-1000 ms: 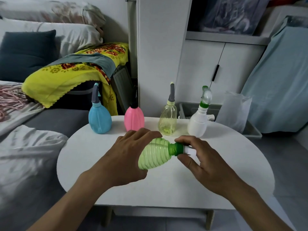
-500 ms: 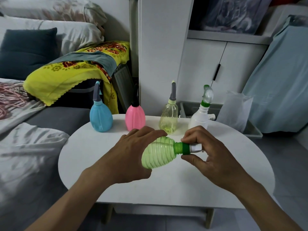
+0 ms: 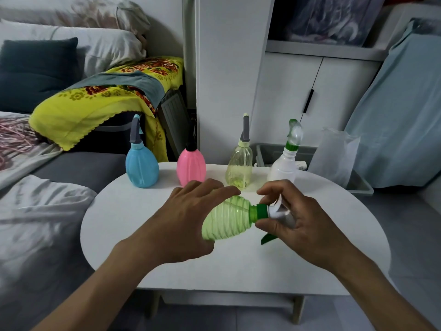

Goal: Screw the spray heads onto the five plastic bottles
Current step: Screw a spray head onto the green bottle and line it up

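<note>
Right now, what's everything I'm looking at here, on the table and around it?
Green ribbed bottle: one, held on its side above the table.
Spray head: one, green collar, white body, at that bottle's neck.
Blue bottle: one, far edge, leftmost.
Pink bottle: one, beside the blue.
Clear yellowish bottle: one, next along.
White bottle: one, green collar, rightmost.
Table: one, white, oval.
Yellow floral cloth: one, behind left.
White cabinet: behind right.
Left hand: grips the green bottle.
Right hand: holds the spray head.

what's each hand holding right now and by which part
The left hand holds the green bottle by its ribbed body; the right hand pinches its spray head at the green collar.
</note>
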The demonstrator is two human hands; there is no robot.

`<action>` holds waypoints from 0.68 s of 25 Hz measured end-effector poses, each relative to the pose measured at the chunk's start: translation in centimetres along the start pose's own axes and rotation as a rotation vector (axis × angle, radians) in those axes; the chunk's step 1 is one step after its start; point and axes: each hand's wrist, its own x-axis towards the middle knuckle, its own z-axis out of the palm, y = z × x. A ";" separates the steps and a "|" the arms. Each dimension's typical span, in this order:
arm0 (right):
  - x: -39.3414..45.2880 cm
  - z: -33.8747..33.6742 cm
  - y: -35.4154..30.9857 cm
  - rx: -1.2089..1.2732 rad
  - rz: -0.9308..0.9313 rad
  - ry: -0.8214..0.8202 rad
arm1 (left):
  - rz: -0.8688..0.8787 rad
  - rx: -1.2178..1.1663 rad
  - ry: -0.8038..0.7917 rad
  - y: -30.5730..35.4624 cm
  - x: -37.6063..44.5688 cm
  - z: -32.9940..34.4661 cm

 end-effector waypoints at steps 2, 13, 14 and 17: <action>0.0 0.1 0.1 0.003 0.032 -0.001 | 0.010 0.023 0.020 0.3 0.0 0.1; 0.2 0.4 0.1 0.069 0.089 0.000 | 0.008 0.101 0.064 1.2 0.0 0.2; 0.2 0.5 0.1 0.057 0.087 -0.008 | 0.003 0.105 0.064 1.1 0.0 0.2; 0.0 0.5 0.1 0.057 0.089 -0.013 | 0.000 0.103 0.066 1.1 0.2 0.1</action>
